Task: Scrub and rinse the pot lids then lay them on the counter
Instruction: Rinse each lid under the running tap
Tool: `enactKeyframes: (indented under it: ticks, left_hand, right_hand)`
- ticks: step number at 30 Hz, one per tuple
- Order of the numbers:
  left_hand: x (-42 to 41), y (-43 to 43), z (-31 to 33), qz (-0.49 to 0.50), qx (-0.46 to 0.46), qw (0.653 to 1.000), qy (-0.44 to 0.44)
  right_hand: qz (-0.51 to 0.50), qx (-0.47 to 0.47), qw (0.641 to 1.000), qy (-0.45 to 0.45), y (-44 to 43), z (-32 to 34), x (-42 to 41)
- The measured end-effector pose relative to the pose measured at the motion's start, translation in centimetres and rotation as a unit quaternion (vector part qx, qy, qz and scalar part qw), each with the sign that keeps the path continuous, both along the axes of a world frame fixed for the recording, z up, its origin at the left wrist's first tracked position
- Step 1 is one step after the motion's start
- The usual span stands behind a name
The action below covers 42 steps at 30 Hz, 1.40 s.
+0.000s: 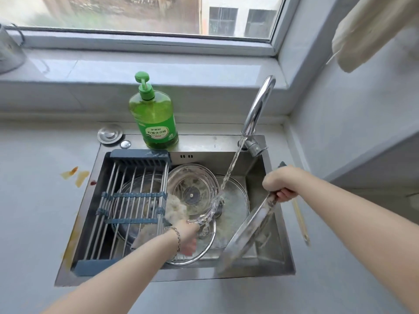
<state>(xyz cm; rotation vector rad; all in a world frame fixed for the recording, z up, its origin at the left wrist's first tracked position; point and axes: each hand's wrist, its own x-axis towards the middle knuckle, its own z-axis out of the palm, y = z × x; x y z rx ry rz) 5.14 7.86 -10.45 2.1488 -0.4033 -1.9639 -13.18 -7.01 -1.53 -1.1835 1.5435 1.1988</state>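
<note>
Now L hand (187, 237) low, R hand (280, 183) high.

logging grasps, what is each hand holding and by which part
Left hand: glass lid, near rim. Right hand: steel lid, top edge.

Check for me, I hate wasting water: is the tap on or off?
On. A stream of water runs from the tap down onto the glass lid.
</note>
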Motion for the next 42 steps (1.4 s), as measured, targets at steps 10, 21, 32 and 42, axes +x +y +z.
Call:
enactKeyframes:
  ticks: [10,21,32,42]
  left_hand:
    - [2.1,-0.1,2.6,0.168,-0.057,0.982,0.060]
    - [2.3,-0.6,6.1,0.211,-0.307,0.926,-0.071]
    - [1.8,-1.8,5.8,0.232,-0.320,0.911,-0.119]
    - [1.5,-2.6,5.4,0.199,-0.294,0.927,-0.119]
  right_hand:
    - [-0.166,-0.266,0.909,-0.274,4.7,-3.1,-4.9]
    - [0.283,-0.420,0.767,-0.393,9.5,-8.5,6.7]
    - [0.232,-0.445,0.789,-0.354,7.8,-8.7,6.1]
    - [0.237,-0.424,0.783,-0.388,8.2,-8.7,7.6]
